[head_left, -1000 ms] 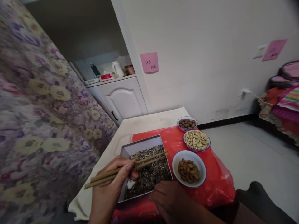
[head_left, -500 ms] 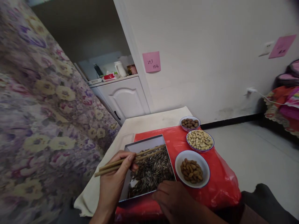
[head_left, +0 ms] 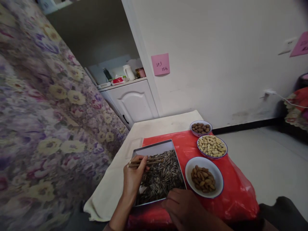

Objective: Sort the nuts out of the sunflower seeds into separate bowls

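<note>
One pair of wooden chopsticks (head_left: 146, 162), gripped between the thumb and fingers of the left hand (head_left: 136, 171), lying level above an open box; tips hard to make out against the contents, and whether they touch cannot be told. One shallow box (head_left: 154, 148), pale inside, its left wall partly covered by the left hand and wrist. Contents: a heap of dark striped seeds (head_left: 166, 173), single ones blurring together. One right hand (head_left: 181, 202), well apart from the left, curled in shadow at the box's near right corner, which it hides; fingertips out of sight, so whether it grips anything cannot be told. Three blue-rimmed bowls, in a row right of the box: the nearest, a white bowl (head_left: 191, 168) of almonds (head_left: 203, 179); next, a bowl (head_left: 214, 158) of pale nuts (head_left: 211, 145); farthest, a small bowl (head_left: 201, 135) of round brown nuts (head_left: 201, 127). One red plastic sheet (head_left: 184, 144) beneath, over a white cloth (head_left: 108, 189). One pink note (head_left: 301, 45), cut off by the right edge, its writing unreadable. One dark shape (head_left: 281, 210), lower right, unidentified.
</note>
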### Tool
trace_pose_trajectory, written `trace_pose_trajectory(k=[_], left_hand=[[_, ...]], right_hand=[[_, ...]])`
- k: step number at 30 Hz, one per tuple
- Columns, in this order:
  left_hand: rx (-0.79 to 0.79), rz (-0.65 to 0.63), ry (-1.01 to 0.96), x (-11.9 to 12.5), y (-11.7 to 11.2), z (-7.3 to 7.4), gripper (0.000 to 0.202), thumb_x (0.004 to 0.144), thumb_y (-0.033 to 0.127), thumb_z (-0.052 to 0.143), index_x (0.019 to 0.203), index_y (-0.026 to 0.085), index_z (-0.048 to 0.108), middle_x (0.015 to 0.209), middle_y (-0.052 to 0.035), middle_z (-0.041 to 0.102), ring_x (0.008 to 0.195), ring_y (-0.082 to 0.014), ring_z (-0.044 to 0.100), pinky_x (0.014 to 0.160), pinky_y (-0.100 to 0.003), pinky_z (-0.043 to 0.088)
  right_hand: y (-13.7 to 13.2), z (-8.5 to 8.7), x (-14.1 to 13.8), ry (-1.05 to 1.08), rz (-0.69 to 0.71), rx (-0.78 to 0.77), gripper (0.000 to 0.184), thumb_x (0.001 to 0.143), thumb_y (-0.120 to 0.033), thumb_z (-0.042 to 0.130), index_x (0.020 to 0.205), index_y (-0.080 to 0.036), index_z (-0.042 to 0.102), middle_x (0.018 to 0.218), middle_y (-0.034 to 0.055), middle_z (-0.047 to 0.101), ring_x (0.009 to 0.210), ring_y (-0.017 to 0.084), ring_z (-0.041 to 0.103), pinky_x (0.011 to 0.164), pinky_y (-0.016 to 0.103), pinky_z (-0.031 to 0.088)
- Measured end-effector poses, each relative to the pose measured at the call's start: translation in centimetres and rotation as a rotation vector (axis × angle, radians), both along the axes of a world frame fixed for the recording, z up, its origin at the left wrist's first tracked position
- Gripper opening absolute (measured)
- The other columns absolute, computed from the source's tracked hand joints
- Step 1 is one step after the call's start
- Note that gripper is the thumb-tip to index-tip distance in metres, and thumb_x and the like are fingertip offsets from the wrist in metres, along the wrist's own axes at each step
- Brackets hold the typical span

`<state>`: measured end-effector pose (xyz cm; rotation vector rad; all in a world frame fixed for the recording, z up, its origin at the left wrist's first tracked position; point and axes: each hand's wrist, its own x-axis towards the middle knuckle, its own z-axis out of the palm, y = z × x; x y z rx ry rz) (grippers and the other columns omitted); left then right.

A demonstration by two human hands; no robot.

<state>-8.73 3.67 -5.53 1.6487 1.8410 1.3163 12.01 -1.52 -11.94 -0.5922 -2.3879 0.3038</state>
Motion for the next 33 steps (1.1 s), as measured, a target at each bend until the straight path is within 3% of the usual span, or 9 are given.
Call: trace_pose_trajectory(k=[18, 33], left_hand=[[-0.039, -0.049, 0.02, 0.2, 0.6, -1.3, 0.031, 0.084, 0.047, 0.061, 0.075, 0.019, 0.067, 0.062, 0.001, 0.066, 0.058, -0.0157, 0.064, 0.056, -0.023, 0.047], [0.004, -0.01, 0.012, 0.3, -0.4, -0.4, 0.029, 0.083, 0.044, 0.061, 0.07, 0.019, 0.064, 0.059, 0.0022, 0.064, 0.058, -0.0154, 0.062, 0.059, -0.023, 0.044]], right_hand=[[-0.1, 0.0, 0.1, 0.01, 0.019, -0.038, 0.016, 0.082, -0.007, 0.052, 0.09, -0.018, 0.059, 0.084, 0.0037, 0.062, 0.075, 0.018, 0.053, 0.062, 0.029, 0.034], [-0.1, 0.2, 0.1, -0.003, 0.006, -0.01, 0.014, 0.083, -0.008, 0.052, 0.088, -0.019, 0.059, 0.083, 0.0027, 0.062, 0.073, 0.017, 0.053, 0.06, 0.03, 0.032]])
